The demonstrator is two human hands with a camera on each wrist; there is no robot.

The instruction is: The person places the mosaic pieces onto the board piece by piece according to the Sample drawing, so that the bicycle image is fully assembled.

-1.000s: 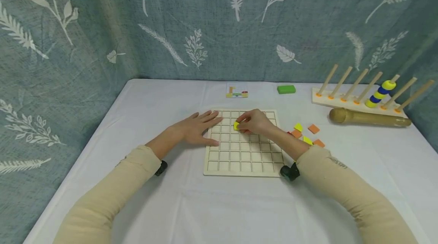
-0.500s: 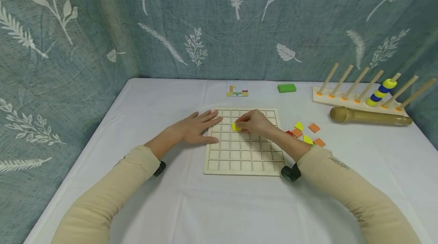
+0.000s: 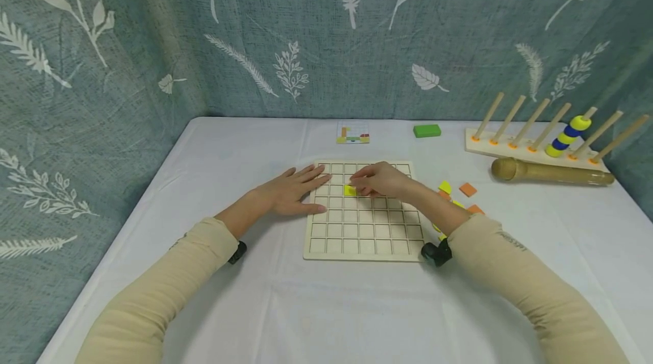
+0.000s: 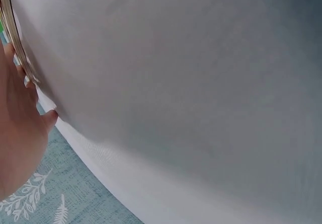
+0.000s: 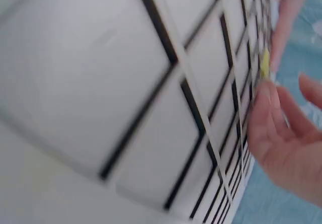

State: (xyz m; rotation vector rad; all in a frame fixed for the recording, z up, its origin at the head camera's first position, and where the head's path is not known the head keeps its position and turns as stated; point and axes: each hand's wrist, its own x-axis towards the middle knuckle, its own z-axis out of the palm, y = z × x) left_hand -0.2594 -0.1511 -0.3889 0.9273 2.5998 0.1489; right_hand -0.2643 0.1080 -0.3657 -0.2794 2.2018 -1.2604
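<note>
A pale wooden grid board [image 3: 334,257] lies flat on the white table. My left hand [image 3: 291,193] rests on its left edge with the fingers spread; the left wrist view shows that hand [image 4: 20,138] beside the board's edge. A yellow square tile [image 3: 349,190] lies in a cell of the upper part of the grid. At the tile's right side, my right hand [image 3: 381,180] has its fingertips touching or very near it, with the fingers loosely bent. In the right wrist view the yellow tile [image 5: 265,64] shows just beyond the fingertips of the right hand [image 5: 284,138].
Loose yellow and orange tiles [image 3: 467,189] lie right of the board, partly under the right forearm. Behind the board are a patterned card [image 3: 353,132] and a green block [image 3: 427,131]. A peg rack [image 3: 505,145] and a brown cylindrical stick [image 3: 553,172] stand and lie far right.
The yellow tile, earlier pinched in my right fingers, has shifted slightly left and now lies flat in a cell. My right fingers have loosened from it. The left hand has stayed put.
</note>
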